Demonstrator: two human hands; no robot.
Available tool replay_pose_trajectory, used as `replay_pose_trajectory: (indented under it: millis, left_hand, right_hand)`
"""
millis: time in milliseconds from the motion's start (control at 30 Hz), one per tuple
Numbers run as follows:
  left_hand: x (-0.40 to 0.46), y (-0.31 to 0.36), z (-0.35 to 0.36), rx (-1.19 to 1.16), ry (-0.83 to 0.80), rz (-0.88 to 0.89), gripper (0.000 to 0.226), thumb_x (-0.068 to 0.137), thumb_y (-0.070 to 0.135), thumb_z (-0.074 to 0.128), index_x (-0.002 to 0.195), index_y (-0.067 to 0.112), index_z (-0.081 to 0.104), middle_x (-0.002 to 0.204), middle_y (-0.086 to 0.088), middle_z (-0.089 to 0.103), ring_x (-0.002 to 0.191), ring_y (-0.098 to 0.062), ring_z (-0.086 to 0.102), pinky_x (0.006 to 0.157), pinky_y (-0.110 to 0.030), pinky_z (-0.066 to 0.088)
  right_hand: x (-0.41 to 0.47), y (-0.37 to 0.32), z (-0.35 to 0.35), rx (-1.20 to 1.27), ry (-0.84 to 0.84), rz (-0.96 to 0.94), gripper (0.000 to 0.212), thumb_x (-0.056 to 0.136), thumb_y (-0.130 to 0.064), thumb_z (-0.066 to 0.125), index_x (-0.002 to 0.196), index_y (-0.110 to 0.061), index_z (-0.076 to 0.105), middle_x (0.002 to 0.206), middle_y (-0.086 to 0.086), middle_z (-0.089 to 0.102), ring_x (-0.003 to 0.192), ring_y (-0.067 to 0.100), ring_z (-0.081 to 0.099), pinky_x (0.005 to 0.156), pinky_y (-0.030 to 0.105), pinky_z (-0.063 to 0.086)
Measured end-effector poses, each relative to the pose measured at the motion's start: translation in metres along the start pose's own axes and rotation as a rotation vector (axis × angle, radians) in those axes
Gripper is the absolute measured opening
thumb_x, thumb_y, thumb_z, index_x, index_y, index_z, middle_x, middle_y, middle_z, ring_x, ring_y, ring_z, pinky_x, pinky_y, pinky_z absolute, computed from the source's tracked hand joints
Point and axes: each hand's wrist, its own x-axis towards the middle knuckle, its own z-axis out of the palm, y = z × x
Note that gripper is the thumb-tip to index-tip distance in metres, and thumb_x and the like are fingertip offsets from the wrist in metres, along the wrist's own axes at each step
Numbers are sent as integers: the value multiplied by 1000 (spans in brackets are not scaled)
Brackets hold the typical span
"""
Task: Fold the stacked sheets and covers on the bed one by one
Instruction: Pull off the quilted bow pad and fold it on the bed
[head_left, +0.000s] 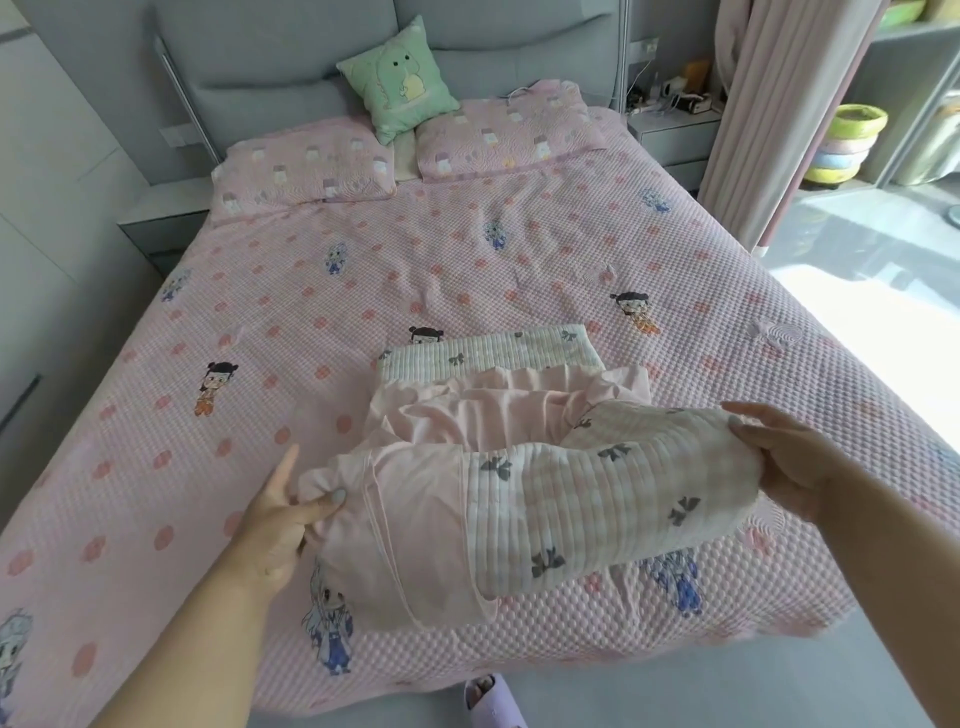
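Cover (545, 509) lying long axis left-right along near bed (467, 260) edge; left hand (280, 525) pinching left end, right hand (789, 467) gripping right end.

Grey padded headboard (291, 62), striped curtain (769, 119), sunlit floor (857, 249).

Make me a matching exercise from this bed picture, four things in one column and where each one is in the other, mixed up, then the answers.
Things
1. green cushion
2. bow-print quilted cover
3. purple slipper
4. yellow tub

Places
A. on the floor at the foot of the bed
B. on the stack of tubs right of the curtain
C. against the headboard between two pillows
D. held at both ends by the left hand and right hand

Pairs: 1-C, 2-D, 3-A, 4-B
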Motion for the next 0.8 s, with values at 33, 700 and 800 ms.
replay_pose_trajectory:
  millis: [33,700,800]
  left_hand:
    - [10,7,3,-9,15,23,97,68,2,77,148,35,33,141,-7,49,115,-19,56,100,-36,43]
    - [289,87,57,-8,394,-111,20,79,3,70,98,13,71,100,-3,68,97,-23,62,88,-36,53]
    - [320,89,65,49,437,-114,23,78,6,74,100,12,72,109,-5,68,99,-25,63,98,-39,51]
  right_hand:
    - [6,-8,4,17,-34,-20,52,64,-18,83,112,-17,63,120,15,59,108,32,60,68,34,60]
    - [186,-58,124,-556,161,29,27,79,-27,74,100,-15,62,93,9,71,85,31,70,81,49,56]
    - [227,-56,128,-634,286,19,26,81,-38,72,92,-16,65,87,8,71,79,30,69,77,47,57]
